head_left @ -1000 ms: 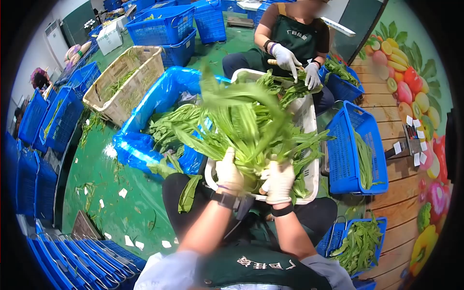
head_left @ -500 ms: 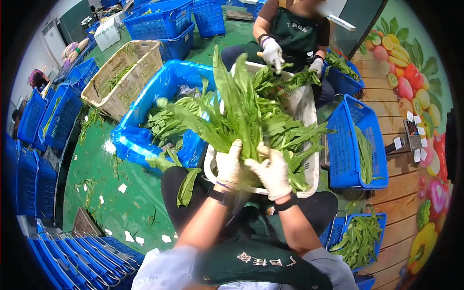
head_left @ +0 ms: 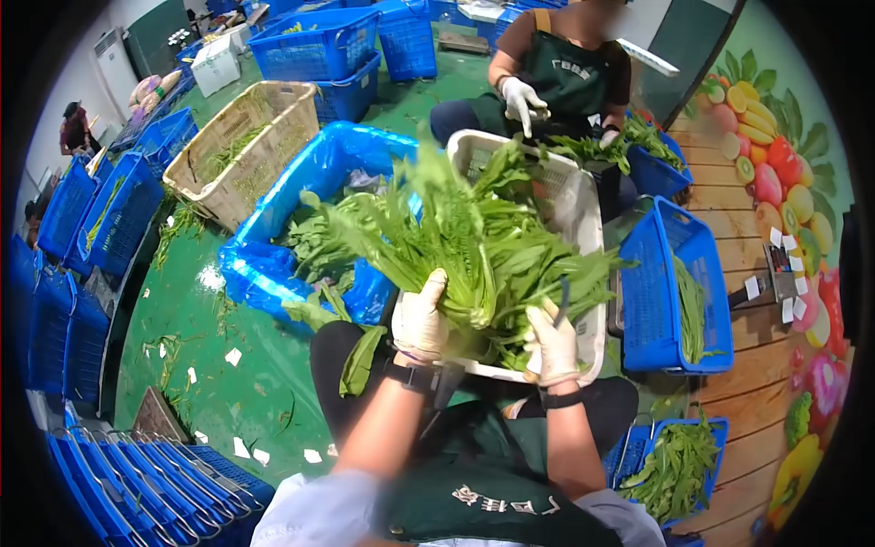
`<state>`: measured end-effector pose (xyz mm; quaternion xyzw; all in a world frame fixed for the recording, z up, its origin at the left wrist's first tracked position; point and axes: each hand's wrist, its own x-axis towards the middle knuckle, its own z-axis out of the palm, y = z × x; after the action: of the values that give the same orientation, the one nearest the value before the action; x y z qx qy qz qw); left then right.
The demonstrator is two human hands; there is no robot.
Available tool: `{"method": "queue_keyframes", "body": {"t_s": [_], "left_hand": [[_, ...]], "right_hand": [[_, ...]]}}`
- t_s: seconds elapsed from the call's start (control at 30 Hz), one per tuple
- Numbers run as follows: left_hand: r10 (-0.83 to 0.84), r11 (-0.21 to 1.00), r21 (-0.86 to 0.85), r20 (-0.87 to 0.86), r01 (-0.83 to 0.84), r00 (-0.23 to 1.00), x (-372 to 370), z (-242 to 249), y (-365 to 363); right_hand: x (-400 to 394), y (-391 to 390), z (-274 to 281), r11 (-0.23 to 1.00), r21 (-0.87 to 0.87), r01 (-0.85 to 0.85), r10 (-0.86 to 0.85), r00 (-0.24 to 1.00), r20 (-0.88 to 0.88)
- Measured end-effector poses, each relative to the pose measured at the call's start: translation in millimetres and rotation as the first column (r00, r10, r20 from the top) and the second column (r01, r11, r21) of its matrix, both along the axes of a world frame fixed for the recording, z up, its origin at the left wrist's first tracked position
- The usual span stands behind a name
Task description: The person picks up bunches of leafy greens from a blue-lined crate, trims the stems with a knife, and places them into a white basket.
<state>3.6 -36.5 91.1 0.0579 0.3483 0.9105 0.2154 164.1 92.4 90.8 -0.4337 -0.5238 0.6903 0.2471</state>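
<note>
My gloved left hand (head_left: pixel 421 319) grips a bunch of long-leaved greens (head_left: pixel 456 264) near its base, the thumb pointing up. The leaves fan out away from me over a white plastic crate (head_left: pixel 591 356) between my knees, and their tips are blurred. My gloved right hand (head_left: pixel 553 346) is closed at the crate's near right side, apart from the held bunch. From its fingers sticks up a thin dark blade, which looks like a small knife (head_left: pixel 563 294). More leafy greens (head_left: pixel 583 278) lie in the crate next to that hand.
Left of the crate stands a blue-lined bin (head_left: pixel 251 264) with greens. A blue basket (head_left: pixel 638 273) stands at right, another filled basket (head_left: pixel 725 456) below it. Opposite me sits a co-worker (head_left: pixel 570 73) with gloved hands and greens. Scraps litter the green floor (head_left: pixel 210 365).
The bunch has tipped down and away from me from upright, its leaves spreading. My right hand has left its base and moved right and down. The co-worker's hands have shifted.
</note>
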Motion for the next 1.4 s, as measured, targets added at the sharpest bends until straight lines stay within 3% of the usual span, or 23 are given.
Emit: {"method": "queue_keyframes", "body": {"t_s": [0.17, 0.23, 0.3, 0.37, 0.5, 0.6, 0.67, 0.7, 0.73, 0.77, 0.83, 0.87, 0.9, 0.93, 0.97, 1.0, 1.1, 1.17, 1.2, 1.23, 1.3, 1.37, 1.4], "left_hand": [[-0.241, 0.970, -0.039, -0.108, 0.238, 0.964, 22, 32, -7], [-0.184, 0.983, -0.016, -0.033, 0.183, 0.982, 22, 40, -10], [-0.139, 0.950, -0.292, -0.085, 0.109, 0.987, 20, 42, -9], [-0.116, 0.950, -0.306, -0.140, 0.069, 0.983, 23, 46, -2], [-0.064, 0.971, -0.238, -0.104, 0.037, 0.993, 28, 45, -1], [-0.114, 0.938, -0.337, -0.076, 0.082, 0.991, 31, 47, -5], [-0.123, 0.992, -0.004, 0.130, 0.124, 0.984, 33, 39, 0], [-0.147, 0.980, 0.167, 0.227, 0.110, 0.963, 34, 36, 4], [-0.468, 0.843, 0.388, 0.186, 0.373, 0.864, 30, 49, -12], [-0.438, 0.866, 0.428, 0.400, 0.259, 0.805, 19, 16, -3], [-0.399, 0.864, 0.491, 0.533, 0.111, 0.746, -3, -24, 12], [-0.571, 0.711, 0.649, 0.305, 0.273, 0.762, -10, -35, 12], [-0.506, 0.775, 0.519, 0.168, 0.361, 0.846, -21, -80, 14], [-0.314, 0.928, 0.198, -0.038, 0.315, 0.949, -12, -58, 17], [-0.187, 0.980, -0.120, -0.285, 0.159, 0.940, 0, -39, 19], [-0.287, 0.930, -0.332, -0.386, 0.158, 0.877, 4, -37, 18], [-0.358, 0.908, -0.376, -0.466, 0.185, 0.809, 16, -48, 24], [-0.207, 0.963, -0.266, -0.616, 0.046, 0.760, 20, -64, 31], [-0.324, 0.917, 0.170, -0.207, 0.360, 0.923, 19, -67, 30], [-0.582, 0.671, 0.647, 0.157, 0.362, 0.798, 20, -68, 31], [-0.605, 0.653, 0.678, 0.199, 0.337, 0.771, 20, -69, 31], [-0.612, 0.652, 0.705, 0.271, 0.279, 0.743, 20, -66, 29], [-0.610, 0.659, 0.710, 0.311, 0.248, 0.729, 20, -62, 27]], "right_hand": [[-40, 0, 46, 0.903, -0.085, -0.422, 0.423, 0.906, -0.004], [-44, -16, 62, 0.953, -0.015, -0.303, 0.303, 0.953, -0.024], [-46, -29, 53, 0.968, 0.102, -0.228, 0.236, 0.969, -0.074], [-46, -39, 43, 0.957, 0.220, -0.192, 0.213, 0.974, -0.077], [-47, -41, 40, 0.993, 0.119, -0.027, 0.048, 0.984, -0.169], [-42, -32, 42, 0.984, 0.156, -0.090, 0.110, 0.986, -0.126], [-41, -30, 35, 0.908, 0.386, -0.160, 0.183, 0.983, -0.022], [-39, -28, 31, 0.717, 0.622, -0.313, 0.285, 0.947, 0.148], [-34, -38, 44, 0.745, 0.540, -0.392, 0.396, 0.911, 0.115], [-33, -50, 63, 0.753, 0.460, -0.471, 0.505, 0.861, 0.055], [-21, -65, 80, 0.957, 0.051, -0.284, 0.289, 0.940, -0.182], [-17, -63, 68, 0.975, 0.123, -0.184, 0.206, 0.959, -0.193], [-17, -60, 54, 0.980, 0.183, -0.077, 0.113, 0.974, -0.199], [-19, -60, 48, 0.976, 0.192, -0.103, 0.134, 0.979, -0.156], [-15, -63, 40, 0.973, 0.195, -0.119, 0.141, 0.985, -0.103], [-13, -63, 31, 0.980, 0.118, -0.163, 0.176, 0.978, -0.113], [-12, -59, 16, 0.997, -0.020, -0.070, 0.068, 0.994, -0.087], [-4, -55, 11, 0.997, -0.078, -0.025, 0.015, 0.992, -0.127], [2, -55, 11, 0.991, -0.125, -0.054, 0.034, 0.987, -0.155], [7, -56, 12, 0.982, -0.171, -0.081, 0.048, 0.982, -0.185], [3, -56, 5, 0.983, 0.162, -0.082, 0.102, 0.988, -0.117], [6, -50, 5, 0.921, 0.330, -0.209, 0.197, 0.978, 0.071], [1, -53, 17, 0.937, 0.287, -0.198, 0.205, 0.979, 0.005]]}}
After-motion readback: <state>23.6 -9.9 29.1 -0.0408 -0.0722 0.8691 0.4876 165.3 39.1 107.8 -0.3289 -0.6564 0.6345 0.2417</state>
